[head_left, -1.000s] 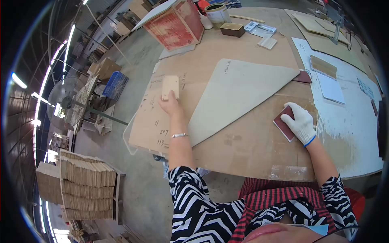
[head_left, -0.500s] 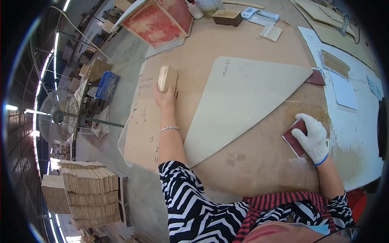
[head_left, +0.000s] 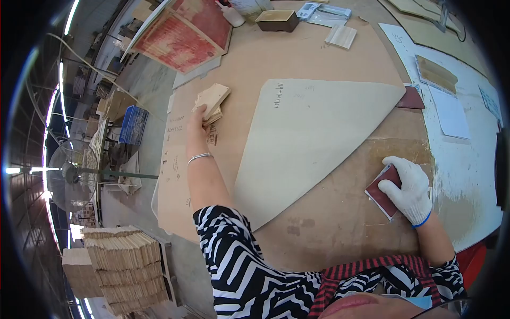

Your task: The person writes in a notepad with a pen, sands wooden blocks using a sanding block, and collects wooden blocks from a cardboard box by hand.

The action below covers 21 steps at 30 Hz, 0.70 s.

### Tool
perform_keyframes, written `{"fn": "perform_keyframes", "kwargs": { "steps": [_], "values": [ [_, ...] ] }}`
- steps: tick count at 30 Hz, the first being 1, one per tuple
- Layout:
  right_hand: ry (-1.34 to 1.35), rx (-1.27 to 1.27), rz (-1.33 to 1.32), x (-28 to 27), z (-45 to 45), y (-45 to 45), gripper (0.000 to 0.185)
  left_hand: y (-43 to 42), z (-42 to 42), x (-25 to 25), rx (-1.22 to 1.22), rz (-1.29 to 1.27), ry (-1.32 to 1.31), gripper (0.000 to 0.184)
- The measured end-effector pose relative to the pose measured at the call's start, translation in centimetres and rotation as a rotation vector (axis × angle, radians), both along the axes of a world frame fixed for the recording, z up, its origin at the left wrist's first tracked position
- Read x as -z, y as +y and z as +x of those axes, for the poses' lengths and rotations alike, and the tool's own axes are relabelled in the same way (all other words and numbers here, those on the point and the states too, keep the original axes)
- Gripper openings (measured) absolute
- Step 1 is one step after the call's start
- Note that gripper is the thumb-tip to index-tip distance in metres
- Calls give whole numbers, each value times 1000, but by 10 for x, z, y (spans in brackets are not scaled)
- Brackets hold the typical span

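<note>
My bare left hand [head_left: 198, 118] is closed on a small bundle of flat wooden pieces [head_left: 212, 98] at the far left of the table. The pieces are fanned out and tilted, and the thumb lies over them. On the right, my right hand [head_left: 410, 186] wears a white knitted glove with a blue cuff edge. It grips a folded sheet of dark red sandpaper [head_left: 386, 187], pressed against the brown table covering. Between the hands lies a large pale grey triangular panel [head_left: 313, 143] with rounded corners and handwritten numbers near its top edge; neither hand touches it.
A red-stained box [head_left: 186, 37], a white bottle [head_left: 231, 15], a brown tray [head_left: 277, 29] and a small striped block [head_left: 340, 37] stand along the far side. Another dark red sheet [head_left: 410, 98] touches the panel's right tip. Stacked boards [head_left: 125, 268] and a fan [head_left: 69, 171] are at left.
My left hand has shifted slightly left, and the wooden pieces have gone from a neat upright bundle to a tilted fan. The right hand stays on the sandpaper; the view has turned a little.
</note>
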State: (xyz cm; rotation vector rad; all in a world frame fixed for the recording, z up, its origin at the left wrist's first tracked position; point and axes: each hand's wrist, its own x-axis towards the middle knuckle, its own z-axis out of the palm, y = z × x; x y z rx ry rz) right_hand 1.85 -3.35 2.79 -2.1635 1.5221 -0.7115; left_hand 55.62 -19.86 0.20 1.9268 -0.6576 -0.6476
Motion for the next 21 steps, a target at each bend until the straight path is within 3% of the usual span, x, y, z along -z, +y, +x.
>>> {"fn": "perform_keyframes", "kwargs": {
  "steps": [1, 6, 9, 10, 13, 14, 17, 18, 21],
  "values": [
    [-6, -4, -14, 1, 0, 0, 40, -3, 5, 2, -65, 66, 102, 54],
    [-20, -32, -31, 1, -2, -3, 41, 6, -19, -13, -14, 325, 31, 61],
    [-27, -40, -16, 1, -6, -2, 41, 9, -26, -19, 129, 458, -842, 76],
    [-33, -44, -17, 1, -5, -2, 41, 9, -24, -18, 125, 460, -848, 76],
    [-35, -51, -14, 1, -5, -2, 42, 5, -26, -4, 283, -2, -1612, 81],
    [-34, -50, -14, 0, -5, -3, 42, 2, -25, -1, 279, -2, -1612, 81],
    [-31, -55, -23, 0, -5, -3, 42, -7, -37, -12, 315, 400, -1190, 81],
    [-30, -56, -31, 1, -5, -3, 42, -8, -43, -19, 316, 400, -1191, 81],
    [-30, -54, -37, 2, -6, -3, 42, -12, -59, -38, 200, 683, -865, 93]
  ]
}}
